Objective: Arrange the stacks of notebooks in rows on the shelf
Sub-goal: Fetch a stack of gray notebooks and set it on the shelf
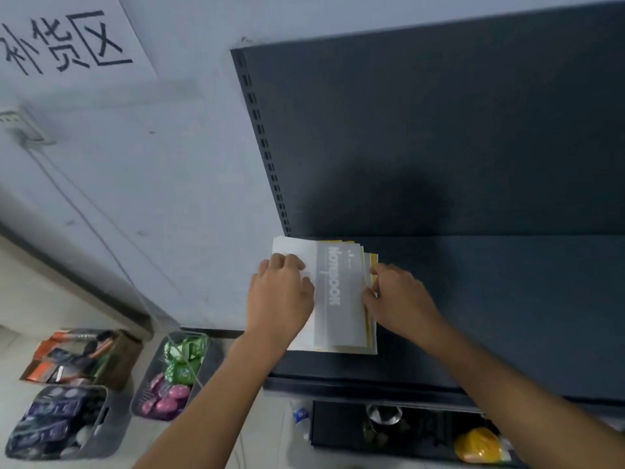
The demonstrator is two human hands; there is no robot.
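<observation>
A stack of notebooks [341, 299] lies flat at the left end of the dark shelf [490, 316]. The top cover is white and grey with the word NOTEBOOK; yellow covers show at the right edge. My left hand [280, 292] rests on the stack's left half, fingers curled on the cover. My right hand [395, 296] presses against the stack's right edge, fingertips touching the page edges. The stack sits slightly fanned, close to the shelf's back panel.
The shelf's dark back panel [439, 130] rises behind. On the floor to the left stand a grey basket of green and purple packets [176, 374], a grey basket of dark packs [57, 421] and a cardboard box [84, 357]. A lower shelf holds a yellow item [480, 445].
</observation>
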